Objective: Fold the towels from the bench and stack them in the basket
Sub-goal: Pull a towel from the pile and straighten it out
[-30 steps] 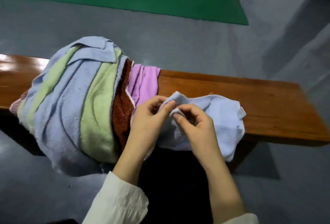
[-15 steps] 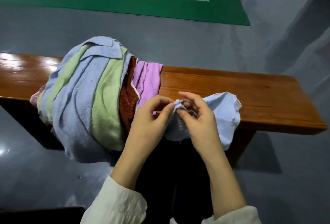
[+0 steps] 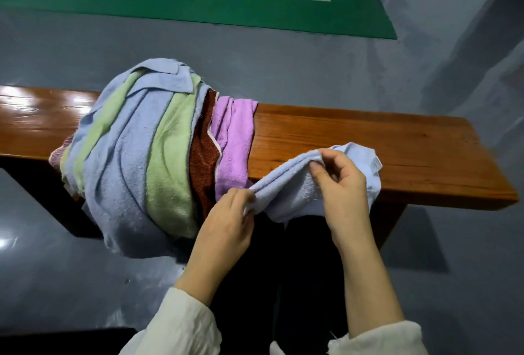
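Two pinches hold one light blue towel (image 3: 286, 184) in the head view. My left hand (image 3: 226, 218) nips its edge at the near side, just beside the pile of towels (image 3: 136, 150). My right hand (image 3: 343, 184) nips the same edge farther right, over the near edge of the bench (image 3: 368, 139). The rest hangs bunched below my right hand and off the bench front. To do this well, I judge I should run both pinches apart along the hem to its corners. Then I should draw it taut and level before folding, clear of the pile. No basket is in view.
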Action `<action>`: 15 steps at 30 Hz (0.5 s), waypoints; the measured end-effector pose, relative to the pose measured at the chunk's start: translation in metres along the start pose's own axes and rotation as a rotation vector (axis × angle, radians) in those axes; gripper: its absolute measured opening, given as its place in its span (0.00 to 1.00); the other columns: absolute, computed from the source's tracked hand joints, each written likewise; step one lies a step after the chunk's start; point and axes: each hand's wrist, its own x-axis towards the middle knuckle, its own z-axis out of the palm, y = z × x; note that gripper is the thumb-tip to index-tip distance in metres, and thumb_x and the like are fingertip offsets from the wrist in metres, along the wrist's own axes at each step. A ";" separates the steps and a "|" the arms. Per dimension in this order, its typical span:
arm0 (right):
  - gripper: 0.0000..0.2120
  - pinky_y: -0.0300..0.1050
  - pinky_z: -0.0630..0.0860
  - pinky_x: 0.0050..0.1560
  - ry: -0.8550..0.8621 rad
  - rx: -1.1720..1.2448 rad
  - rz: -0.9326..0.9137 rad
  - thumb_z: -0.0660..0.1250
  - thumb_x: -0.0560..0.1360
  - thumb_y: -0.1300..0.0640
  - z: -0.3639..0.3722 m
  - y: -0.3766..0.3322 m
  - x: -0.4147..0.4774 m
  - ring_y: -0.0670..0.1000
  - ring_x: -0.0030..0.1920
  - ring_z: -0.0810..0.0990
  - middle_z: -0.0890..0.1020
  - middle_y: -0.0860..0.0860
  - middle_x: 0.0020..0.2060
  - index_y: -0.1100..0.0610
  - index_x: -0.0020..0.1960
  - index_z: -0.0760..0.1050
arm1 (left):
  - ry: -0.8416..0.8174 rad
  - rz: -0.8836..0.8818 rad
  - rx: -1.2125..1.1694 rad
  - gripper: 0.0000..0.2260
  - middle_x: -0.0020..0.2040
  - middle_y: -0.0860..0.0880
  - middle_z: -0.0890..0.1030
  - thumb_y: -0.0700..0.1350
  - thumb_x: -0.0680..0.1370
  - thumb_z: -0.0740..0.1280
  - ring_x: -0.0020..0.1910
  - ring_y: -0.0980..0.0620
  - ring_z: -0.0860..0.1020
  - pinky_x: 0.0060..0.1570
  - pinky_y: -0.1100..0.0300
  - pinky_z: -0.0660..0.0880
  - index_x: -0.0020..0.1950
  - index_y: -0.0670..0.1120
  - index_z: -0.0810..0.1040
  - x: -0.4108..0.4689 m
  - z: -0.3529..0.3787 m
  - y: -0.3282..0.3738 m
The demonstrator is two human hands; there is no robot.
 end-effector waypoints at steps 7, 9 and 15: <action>0.11 0.26 0.71 0.46 0.044 0.000 0.021 0.65 0.76 0.66 -0.001 0.003 0.000 0.35 0.41 0.76 0.79 0.43 0.41 0.50 0.46 0.75 | -0.047 0.057 0.000 0.07 0.49 0.51 0.74 0.44 0.78 0.58 0.44 0.52 0.76 0.45 0.59 0.72 0.54 0.50 0.73 -0.002 -0.012 -0.015; 0.12 0.26 0.71 0.46 0.067 0.008 0.015 0.65 0.77 0.66 -0.002 0.002 -0.001 0.33 0.40 0.76 0.79 0.43 0.41 0.48 0.45 0.75 | -0.036 0.048 0.017 0.06 0.46 0.51 0.74 0.47 0.78 0.61 0.42 0.54 0.75 0.43 0.60 0.72 0.49 0.46 0.75 -0.002 -0.015 -0.018; 0.15 0.26 0.71 0.47 0.088 -0.009 -0.009 0.66 0.76 0.67 -0.004 -0.001 0.000 0.31 0.40 0.76 0.78 0.42 0.41 0.46 0.43 0.74 | 0.062 0.006 0.021 0.14 0.39 0.50 0.72 0.52 0.75 0.66 0.38 0.55 0.72 0.40 0.65 0.68 0.39 0.42 0.71 0.001 -0.027 -0.024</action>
